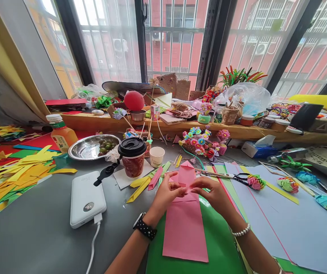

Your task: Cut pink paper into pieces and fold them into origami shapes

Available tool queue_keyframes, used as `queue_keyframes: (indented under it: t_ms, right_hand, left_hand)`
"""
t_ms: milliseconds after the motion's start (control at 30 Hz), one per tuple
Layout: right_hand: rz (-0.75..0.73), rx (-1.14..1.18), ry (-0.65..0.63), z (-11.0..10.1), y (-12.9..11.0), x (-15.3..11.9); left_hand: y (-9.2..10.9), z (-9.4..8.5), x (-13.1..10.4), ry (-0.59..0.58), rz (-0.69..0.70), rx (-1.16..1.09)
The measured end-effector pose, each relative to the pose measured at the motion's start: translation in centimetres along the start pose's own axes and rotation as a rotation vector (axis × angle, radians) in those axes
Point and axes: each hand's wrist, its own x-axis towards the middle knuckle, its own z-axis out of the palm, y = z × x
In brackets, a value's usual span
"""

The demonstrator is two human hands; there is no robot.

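My left hand and my right hand meet above the desk, fingertips pinching a small piece of pink paper between them. Fingers hide part of this piece, so its full shape is unclear. Just behind it lies a folded pink strip with a pointed top. Under the hands, a larger pink paper sheet rests on a glossy green surface. Beyond my left hand are folded pink and yellow paper strips. Scissors lie to the right of my right hand.
Left of my arms are a white power bank with a cable, a lidded coffee cup, a paper cup, a metal plate of fruit and a juice bottle. Several folded paper pieces lie on white sheets at right.
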Motion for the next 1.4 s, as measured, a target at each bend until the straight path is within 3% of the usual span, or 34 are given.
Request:
queue_keyframes:
  t_ms: [300, 567, 733, 900, 1067, 1233, 1400]
  right_hand:
    - [0.142, 0.101, 0.090, 1.4, 0.3, -0.1]
    - [0.105, -0.002, 0.140, 1.5, 0.3, -0.3]
    - [0.086, -0.011, 0.144, 1.8, -0.1, -0.4]
    - [0.105, 0.076, 0.123, 2.0, -0.3, -0.4]
    - [0.176, 0.324, 0.170, 1.9, 0.0, -0.1]
    - [0.252, 0.346, 0.032, 1.9, 0.3, -0.1]
    - [0.247, 0.260, 0.060, 1.9, 0.3, -0.2]
  left_hand:
    - [-0.4, 0.1, 0.0, 0.003, 0.006, 0.005]
    - [-0.4, 0.1, 0.0, -0.050, 0.005, 0.049]
    - [-0.6, 0.2, -0.1, 0.016, -0.030, 0.097]
    - [-0.4, 0.2, -0.1, -0.042, -0.028, -0.011]
    - [-0.3, 0.2, 0.0, -0.043, 0.003, -0.068]
    - [-0.5, 0.2, 0.1, -0.039, 0.020, -0.075]
    - [-0.8, 0.1, 0.1, -0.059, -0.007, -0.079]
